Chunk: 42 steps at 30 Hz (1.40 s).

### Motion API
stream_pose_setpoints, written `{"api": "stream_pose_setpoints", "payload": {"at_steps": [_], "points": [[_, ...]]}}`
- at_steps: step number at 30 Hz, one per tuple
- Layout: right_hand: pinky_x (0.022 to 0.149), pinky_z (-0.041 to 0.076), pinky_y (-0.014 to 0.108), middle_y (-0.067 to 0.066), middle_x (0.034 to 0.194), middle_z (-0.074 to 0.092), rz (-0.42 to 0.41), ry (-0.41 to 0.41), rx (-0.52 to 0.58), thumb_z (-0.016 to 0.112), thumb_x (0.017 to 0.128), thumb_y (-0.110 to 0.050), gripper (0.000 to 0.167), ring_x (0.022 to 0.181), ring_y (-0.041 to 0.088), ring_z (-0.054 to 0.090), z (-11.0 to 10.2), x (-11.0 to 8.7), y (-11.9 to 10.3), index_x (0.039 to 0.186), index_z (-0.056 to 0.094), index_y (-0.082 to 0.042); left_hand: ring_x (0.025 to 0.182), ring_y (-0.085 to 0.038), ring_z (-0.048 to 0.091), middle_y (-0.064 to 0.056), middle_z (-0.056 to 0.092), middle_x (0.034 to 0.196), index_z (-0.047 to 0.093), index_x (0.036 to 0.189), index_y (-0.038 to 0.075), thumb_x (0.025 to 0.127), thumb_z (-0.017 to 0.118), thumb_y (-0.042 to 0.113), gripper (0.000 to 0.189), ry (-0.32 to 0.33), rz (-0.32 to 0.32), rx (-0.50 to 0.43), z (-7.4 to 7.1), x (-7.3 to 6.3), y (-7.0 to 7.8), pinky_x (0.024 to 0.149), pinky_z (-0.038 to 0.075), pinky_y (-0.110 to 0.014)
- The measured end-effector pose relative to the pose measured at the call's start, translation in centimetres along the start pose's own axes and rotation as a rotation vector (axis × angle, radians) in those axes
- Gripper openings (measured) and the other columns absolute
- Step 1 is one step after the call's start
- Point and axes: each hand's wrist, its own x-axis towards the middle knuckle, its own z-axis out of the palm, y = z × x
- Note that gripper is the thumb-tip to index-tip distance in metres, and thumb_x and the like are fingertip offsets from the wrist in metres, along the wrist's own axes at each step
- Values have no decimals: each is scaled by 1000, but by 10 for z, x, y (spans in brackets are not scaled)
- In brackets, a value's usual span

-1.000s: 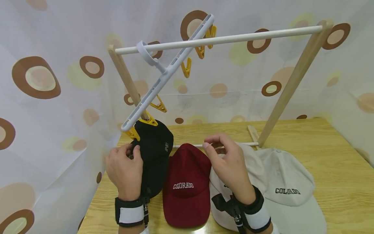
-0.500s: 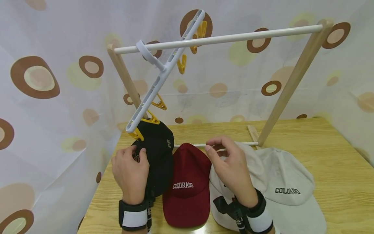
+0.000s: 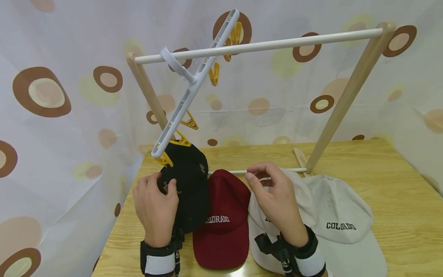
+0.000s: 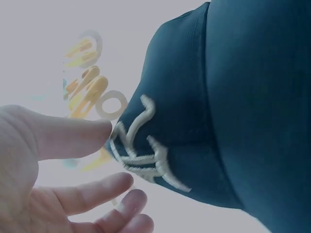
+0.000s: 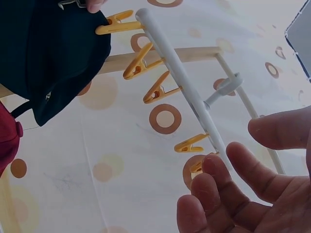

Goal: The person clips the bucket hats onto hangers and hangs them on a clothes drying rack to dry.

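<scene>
A black cap [image 3: 188, 192] with light embroidery hangs by its edge from a yellow clip [image 3: 165, 159] at the near end of a white clip hanger [image 3: 188, 96]. My left hand [image 3: 155, 204] is at the cap's left side. In the left wrist view its thumb tip overlaps the embroidered cap edge, and the fingers [image 4: 92, 194] lie apart from the thumb, below that edge. My right hand [image 3: 273, 196] hovers over a light cap, thumb and fingers loosely bent with nothing between them; the right wrist view shows its fingertips [image 5: 214, 167] overlapping the hanger.
A red COLORADO cap [image 3: 221, 227] lies beside the black one, with a beige COLORADO cap [image 3: 340, 211] further right. The hanger hooks over the white rod [image 3: 277, 46] of a wooden-legged rack [image 3: 346, 104] on the wooden table [image 3: 398, 192]. Several more yellow clips dangle along the hanger.
My left hand has moved slightly right and down from the clip. The hanger has turned, its near end shifting right and its far end left, and the black cap has swung right. The right hand barely shifted.
</scene>
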Motion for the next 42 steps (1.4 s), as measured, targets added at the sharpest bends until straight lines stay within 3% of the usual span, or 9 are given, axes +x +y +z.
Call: {"api": "stream_pose_setpoints", "payload": {"at_steps": [5, 10, 14, 17, 20, 24, 27, 37, 42], "points": [[79, 53, 24, 3, 98, 70, 13, 2, 2, 65, 94, -12, 11, 90, 10, 63, -2, -2, 1, 104, 68, -10, 103, -38, 54, -21, 62, 115, 58, 127, -3, 88, 71, 18, 46, 75, 31, -63, -5, -4, 5, 87, 44, -52], [81, 52, 24, 3, 99, 69, 27, -2, 4, 64, 95, -14, 11, 91, 9, 62, -5, -4, 0, 104, 68, -10, 92, -30, 58, -18, 67, 101, 63, 120, -2, 86, 72, 8, 36, 214, 200, -240, -10, -15, 21, 82, 44, -37], [81, 52, 24, 3, 99, 69, 36, 9, 8, 64, 95, -14, 11, 90, 8, 62, -7, -5, 0, 104, 68, -10, 88, -24, 59, -12, 68, 95, 67, 113, 0, 86, 72, 5, 28, 171, 374, -341, -4, -29, 41, 78, 44, -29], [81, 52, 24, 3, 99, 70, 48, 11, 11, 64, 95, -14, 11, 90, 8, 62, -8, -6, -1, 104, 68, -10, 88, -20, 59, -9, 68, 95, 68, 111, 3, 84, 73, 5, 28, 84, 443, -365, 8, -41, 56, 75, 48, -32], [81, 53, 24, 3, 99, 70, 60, 14, -2, 64, 95, -15, 12, 90, 8, 62, -9, -7, -2, 105, 69, -10, 84, -17, 60, -8, 67, 95, 68, 111, 4, 84, 74, 7, 28, -22, 421, -364, 22, -51, 65, 71, 53, -31], [81, 52, 23, 3, 100, 70, 62, 30, -14, 65, 95, -14, 12, 90, 8, 63, -12, -7, -2, 105, 68, -10, 80, -16, 62, -7, 66, 94, 68, 110, 5, 85, 74, 12, 27, -172, 315, -311, 42, -63, 71, 70, 56, -30], [81, 52, 22, 3, 101, 70, 57, 33, -1, 66, 94, -13, 12, 90, 6, 63, -14, -7, -2, 105, 68, -9, 82, -17, 63, -7, 66, 94, 68, 110, 7, 86, 74, 14, 26, -236, 259, -278, 54, -70, 70, 74, 56, -32], [80, 52, 20, 3, 100, 70, 49, 31, 21, 67, 93, -12, 10, 88, 4, 63, -15, -7, -1, 103, 68, -10, 88, -20, 62, -5, 68, 96, 68, 110, 8, 87, 73, 18, 26, -215, 273, -224, 65, -73, 67, 78, 53, -39], [81, 52, 20, 3, 100, 70, 57, 27, 22, 66, 93, -11, 10, 89, 4, 62, -16, -7, 1, 103, 68, -10, 88, -20, 62, -6, 68, 96, 69, 109, 8, 87, 72, 19, 24, -212, 245, -204, 69, -72, 66, 79, 53, -39]]}}
